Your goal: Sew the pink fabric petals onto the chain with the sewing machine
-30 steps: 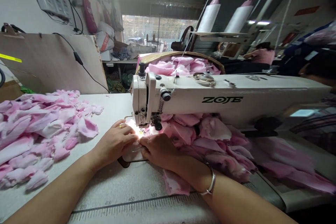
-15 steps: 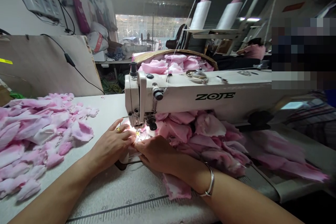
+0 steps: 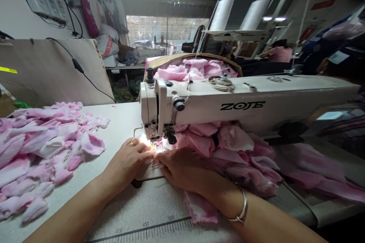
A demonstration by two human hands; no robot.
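**Evidently soft stuff: a pale pink fabric piece pinned flat at the needle**

The fabric piece lies on the counter right under the head of the ZOJE sewing machine, in the glare of its small lamp; the left hand and the right hand rest on it from either side, fingertips nearly meeting just before the presser foot. Neither grip closes round anything; both hands lie flat and spread, fingers pressing the cloth down.

By its look the piece is light, limp and a little fluffy, likely to wrinkle or creep if pushed from one side only; flat fingertip pressure close to the foot, on both sides of the seam line, seems the surest hold, with the edges pinched only to lift it.

It is pale pink fading to white, ragged-edged and petal-like, much as the loose pieces heaped on the counter to the left, the bigger heap crowding under the machine's arm beside the right wrist, and those in the basket behind; one scrap lies under the right forearm, near the bracelet.
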